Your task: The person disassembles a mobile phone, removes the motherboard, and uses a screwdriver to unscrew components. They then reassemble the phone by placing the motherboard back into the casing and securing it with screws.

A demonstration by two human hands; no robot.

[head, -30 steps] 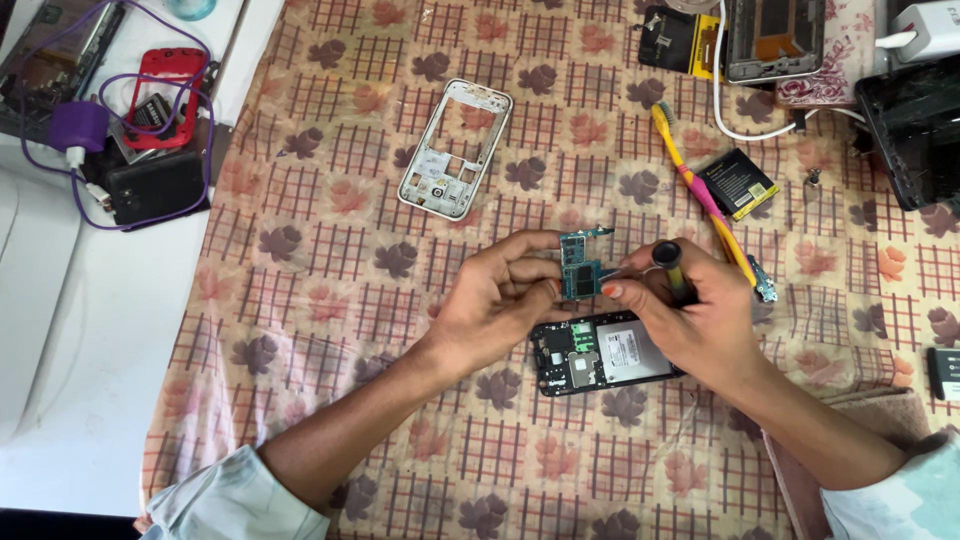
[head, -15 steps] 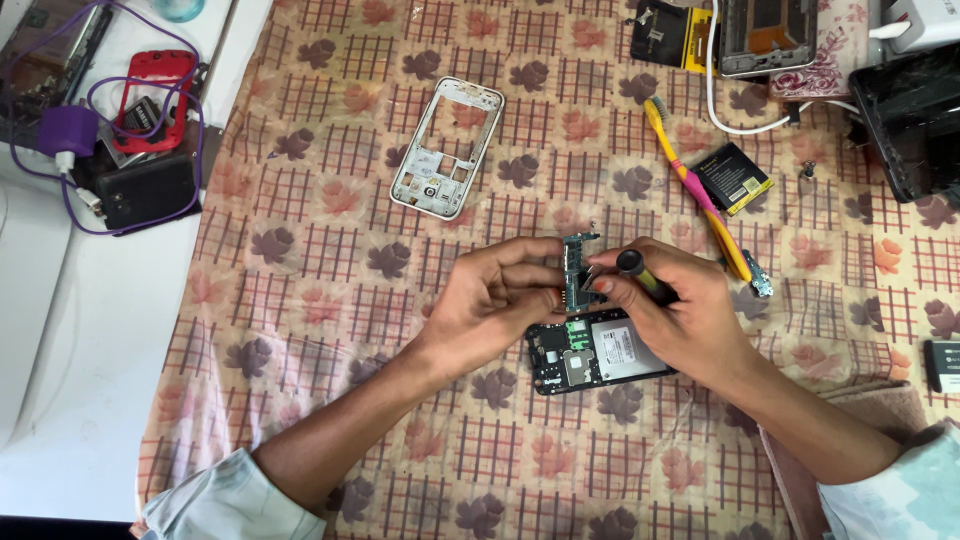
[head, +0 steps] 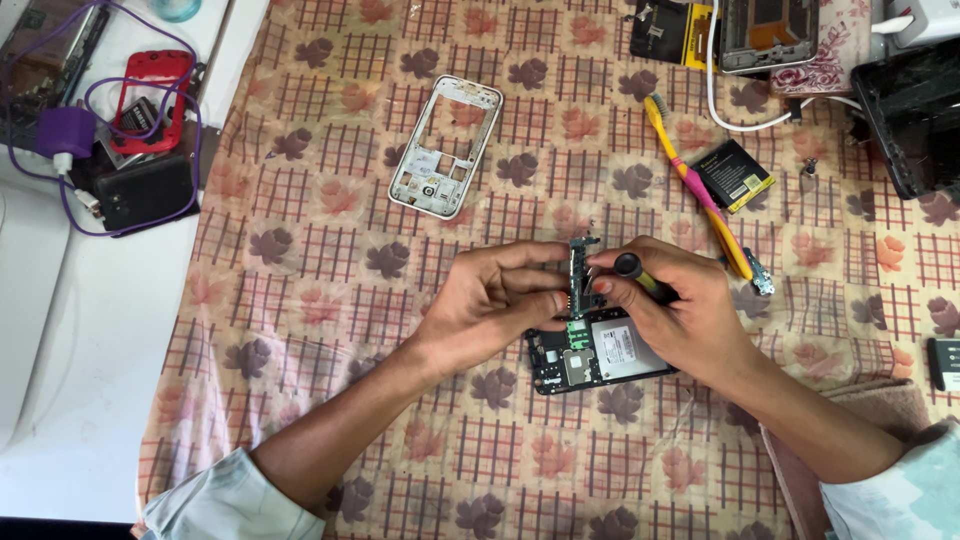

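My left hand (head: 500,300) pinches a small green circuit board (head: 579,272), holding it upright on its edge. My right hand (head: 680,310) touches the board's other side with its fingertips while it grips a black-handled screwdriver (head: 640,275). Directly beneath both hands lies an opened black phone body (head: 590,360) with its inner parts showing. A white phone frame (head: 445,145) lies flat on the patterned cloth (head: 330,320) farther away, up and to the left.
A yellow and pink toothbrush (head: 700,190) and a black and yellow battery (head: 733,173) lie at the upper right, near a white cable (head: 735,120). Other phone parts sit along the top edge. A red phone frame (head: 150,95) and purple cable (head: 90,135) lie at the far left.
Both hands have turned the circuit board a little more upright over the black phone body. The view has shifted slightly.
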